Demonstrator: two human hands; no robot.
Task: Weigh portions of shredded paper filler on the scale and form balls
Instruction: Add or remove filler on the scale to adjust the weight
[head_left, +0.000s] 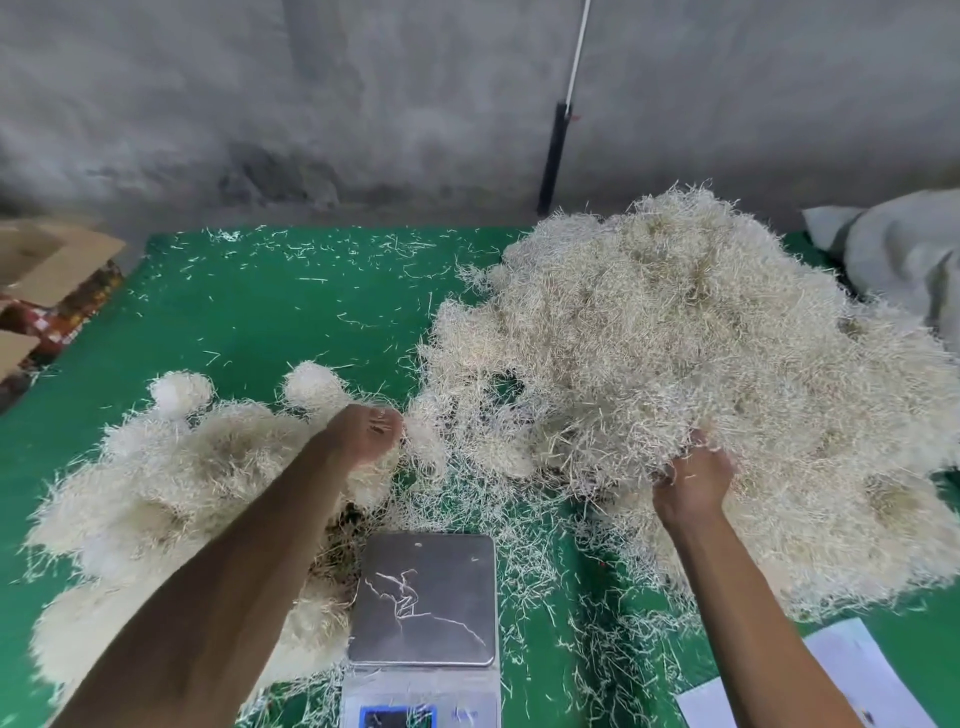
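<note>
A big loose heap of cream shredded paper filler (691, 364) covers the right half of the green table. My right hand (693, 483) grips a handful at the heap's near edge. My left hand (369, 434) reaches over the formed balls and pinches a small tuft of filler at the heap's left fringe. Several rounded balls of filler (171, 478) lie packed together at the left, with two small ones (311, 384) behind them. The scale (423, 597) stands at the near centre; only a few strands lie on its steel plate.
The green table cover (270, 312) is strewn with loose strands. Cardboard boxes (47, 270) sit at the far left edge, a grey sack (904, 249) at the far right, white paper sheets (852, 670) at the near right. A grey wall stands behind.
</note>
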